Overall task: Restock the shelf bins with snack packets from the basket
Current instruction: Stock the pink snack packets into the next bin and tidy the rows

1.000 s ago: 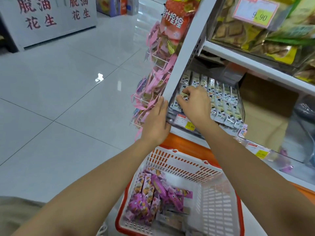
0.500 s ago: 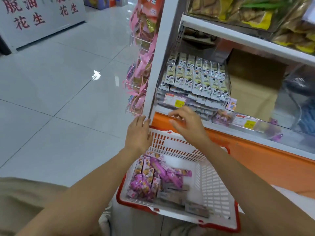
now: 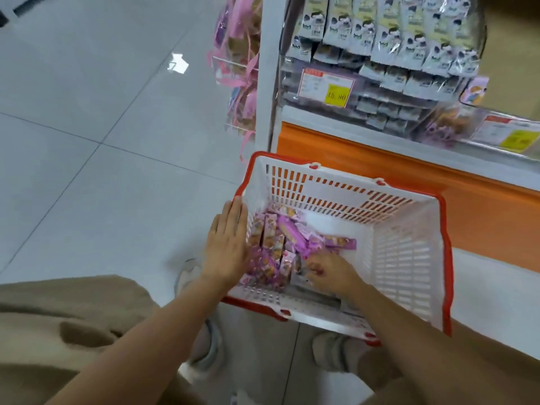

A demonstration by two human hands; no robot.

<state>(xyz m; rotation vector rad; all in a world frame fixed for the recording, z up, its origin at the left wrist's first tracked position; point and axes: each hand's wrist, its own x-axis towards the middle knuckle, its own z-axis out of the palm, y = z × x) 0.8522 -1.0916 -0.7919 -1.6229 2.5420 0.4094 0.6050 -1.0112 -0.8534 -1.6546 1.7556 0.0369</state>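
Though jumbled, pink-purple snack packets (image 3: 287, 233)

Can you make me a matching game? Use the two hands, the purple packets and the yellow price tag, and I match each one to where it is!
Things
1. left hand
2. right hand
3. purple packets
4. yellow price tag

Places
A. on the front of the clear shelf bin
B. lying flat on the left edge of the basket
C. piled in the basket's left part
D. low inside the basket, fingertips at the packets

Pairs: 1-B, 2-D, 3-C, 4-A
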